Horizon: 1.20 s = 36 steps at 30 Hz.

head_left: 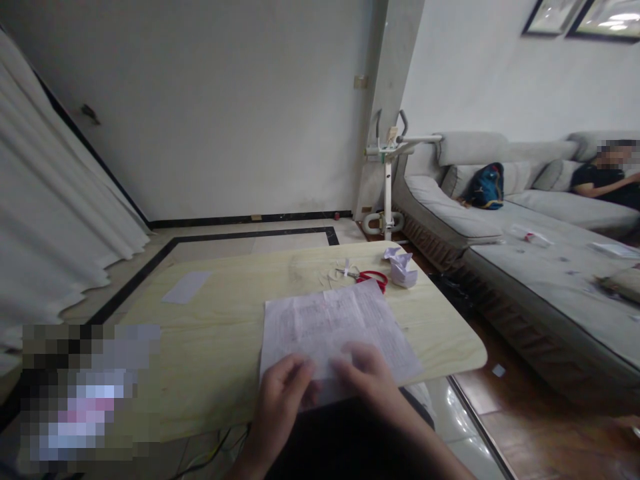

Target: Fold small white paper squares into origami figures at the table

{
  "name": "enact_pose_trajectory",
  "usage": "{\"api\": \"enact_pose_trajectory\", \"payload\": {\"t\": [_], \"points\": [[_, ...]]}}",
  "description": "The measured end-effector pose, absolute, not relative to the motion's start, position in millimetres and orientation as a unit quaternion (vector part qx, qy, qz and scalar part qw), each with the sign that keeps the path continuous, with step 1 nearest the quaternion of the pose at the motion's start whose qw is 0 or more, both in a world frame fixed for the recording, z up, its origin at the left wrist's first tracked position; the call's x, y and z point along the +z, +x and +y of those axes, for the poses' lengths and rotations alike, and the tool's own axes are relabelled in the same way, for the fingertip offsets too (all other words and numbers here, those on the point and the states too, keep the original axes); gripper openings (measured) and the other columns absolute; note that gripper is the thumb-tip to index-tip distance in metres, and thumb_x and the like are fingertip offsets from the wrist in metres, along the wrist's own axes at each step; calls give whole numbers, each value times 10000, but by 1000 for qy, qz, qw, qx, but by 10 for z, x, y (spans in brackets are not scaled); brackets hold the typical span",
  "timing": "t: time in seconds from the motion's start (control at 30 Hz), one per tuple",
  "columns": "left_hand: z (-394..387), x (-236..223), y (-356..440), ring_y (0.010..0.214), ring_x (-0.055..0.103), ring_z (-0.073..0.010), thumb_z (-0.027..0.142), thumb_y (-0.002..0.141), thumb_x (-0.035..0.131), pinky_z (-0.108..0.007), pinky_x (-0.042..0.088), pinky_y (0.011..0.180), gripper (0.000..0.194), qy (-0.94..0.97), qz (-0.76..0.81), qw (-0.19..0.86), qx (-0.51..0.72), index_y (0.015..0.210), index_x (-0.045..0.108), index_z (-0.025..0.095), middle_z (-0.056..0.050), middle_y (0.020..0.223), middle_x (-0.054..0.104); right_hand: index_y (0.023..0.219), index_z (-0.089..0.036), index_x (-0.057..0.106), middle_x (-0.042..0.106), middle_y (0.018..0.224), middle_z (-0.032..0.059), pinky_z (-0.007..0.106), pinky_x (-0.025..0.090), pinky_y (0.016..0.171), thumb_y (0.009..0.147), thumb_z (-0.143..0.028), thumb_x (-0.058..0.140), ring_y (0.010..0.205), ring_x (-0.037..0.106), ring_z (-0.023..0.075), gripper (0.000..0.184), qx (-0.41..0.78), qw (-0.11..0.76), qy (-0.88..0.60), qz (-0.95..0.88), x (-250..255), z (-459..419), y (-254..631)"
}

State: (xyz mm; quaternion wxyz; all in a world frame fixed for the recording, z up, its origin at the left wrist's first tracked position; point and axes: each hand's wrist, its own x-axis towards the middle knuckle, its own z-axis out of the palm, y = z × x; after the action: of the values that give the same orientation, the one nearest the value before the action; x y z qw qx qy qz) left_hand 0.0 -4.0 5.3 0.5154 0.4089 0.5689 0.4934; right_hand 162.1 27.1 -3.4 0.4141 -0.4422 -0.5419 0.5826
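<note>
A large printed sheet of paper (325,320) with fold creases lies across the near edge of the table, its print too blurred to read. My left hand (285,390) is closed on the sheet's near edge, thumb on top and fingers curled beneath. Also at that edge, a little to the right, my right hand (367,377) has its bent fingers on the paper; motion blurs them, but they look closed on it. Beyond the sheet's far right corner are red-handled scissors (373,279), partly covered by it. Thin paper scraps (330,275) lie beside their blades.
Crumpled paper (403,270) sits at the table's far right corner. A small white sheet (187,287) lies on the left of the wooden table (215,347). Right of the table stand exercise equipment (387,180) and a sofa (530,253), where a person (607,180) sits beside a blue backpack (487,187).
</note>
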Motion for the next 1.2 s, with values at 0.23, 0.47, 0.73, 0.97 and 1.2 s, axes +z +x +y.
{"api": "enact_pose_trajectory", "payload": {"t": [0.23, 0.47, 0.73, 0.97, 1.2], "points": [[-19, 12, -7, 470, 598, -144, 449, 690, 719, -209, 492, 440, 282, 413, 578, 515, 479, 653, 637, 182, 18, 517, 638, 643, -180, 544, 478, 563, -41, 218, 367, 475, 722, -553, 702, 531, 446, 117, 413, 603, 418, -441, -516, -4, 248, 1622], [-48, 11, 42, 526, 609, -168, 459, 724, 691, -238, 517, 501, 289, 425, 585, 506, 470, 663, 663, 178, 12, 531, 623, 695, -177, 621, 598, 655, -4, 248, 446, 564, 705, -526, 730, 627, 540, 159, 366, 610, 414, -451, -503, -35, 236, 1608], [-75, 42, 89, 473, 552, -151, 465, 712, 701, -236, 486, 459, 300, 384, 586, 502, 507, 625, 610, 193, 30, 489, 571, 730, -160, 631, 579, 648, -15, 236, 417, 565, 753, -529, 696, 605, 509, 134, 375, 637, 400, -406, -518, 5, 234, 1602], [-98, 92, 132, 451, 551, -141, 468, 701, 708, -223, 474, 433, 296, 343, 591, 510, 523, 663, 622, 188, 32, 501, 585, 641, -153, 567, 506, 573, -25, 227, 346, 515, 790, -578, 637, 537, 449, 111, 455, 646, 377, -421, -514, -14, 239, 1609], [-71, 53, 63, 510, 627, -176, 500, 636, 750, -256, 529, 463, 346, 336, 595, 522, 511, 657, 624, 179, 18, 551, 629, 619, -165, 538, 488, 563, -28, 230, 326, 508, 766, -592, 640, 536, 426, 112, 463, 636, 384, -428, -514, 1, 248, 1613]]}}
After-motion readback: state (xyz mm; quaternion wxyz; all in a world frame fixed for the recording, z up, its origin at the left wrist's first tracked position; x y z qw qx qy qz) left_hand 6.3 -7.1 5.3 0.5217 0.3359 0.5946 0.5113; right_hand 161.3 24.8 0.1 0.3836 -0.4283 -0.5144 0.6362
